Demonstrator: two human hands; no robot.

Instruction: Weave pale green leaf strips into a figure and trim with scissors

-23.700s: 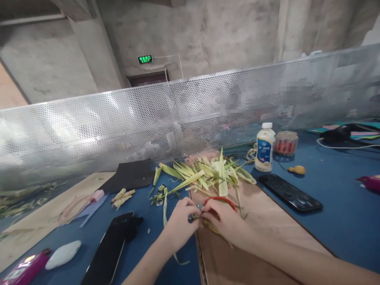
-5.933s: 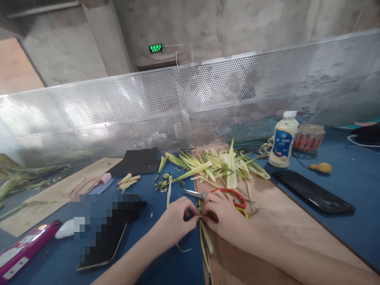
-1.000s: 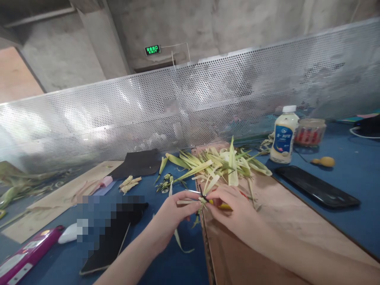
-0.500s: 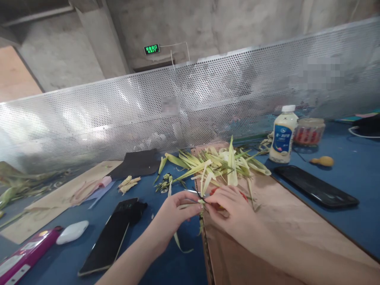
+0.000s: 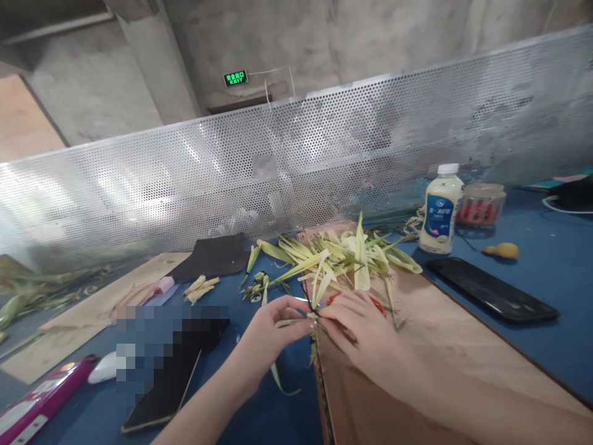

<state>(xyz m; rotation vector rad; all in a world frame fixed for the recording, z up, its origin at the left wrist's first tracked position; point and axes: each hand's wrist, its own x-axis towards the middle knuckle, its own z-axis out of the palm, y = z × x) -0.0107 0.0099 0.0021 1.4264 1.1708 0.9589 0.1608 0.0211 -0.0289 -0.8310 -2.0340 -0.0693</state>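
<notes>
My left hand [image 5: 273, 330] is closed in a pinch on a small bundle of pale corn husk strips [image 5: 319, 285], over the left edge of the cardboard. A dark thread [image 5: 309, 301] crosses the bundle at the fingertips. My right hand [image 5: 364, 321] is closed beside it, thumb and fingers pinched at the thread where it meets the husk; the exact grip is partly hidden. Scissors with red handles [image 5: 377, 303] lie partly covered by my right hand. Just beyond the hands, a heap of yellow-green corn husks [image 5: 296, 254] spreads over the cardboard's far end.
The brown cardboard [image 5: 445, 334] lies on a blue table. To the right are a white-capped bottle [image 5: 439, 213], a jar [image 5: 482, 207] and a black phone [image 5: 491, 290]. At left lie another phone [image 5: 180, 371] and a purple object [image 5: 41, 398]. A perforated metal screen [image 5: 185, 179] stands behind.
</notes>
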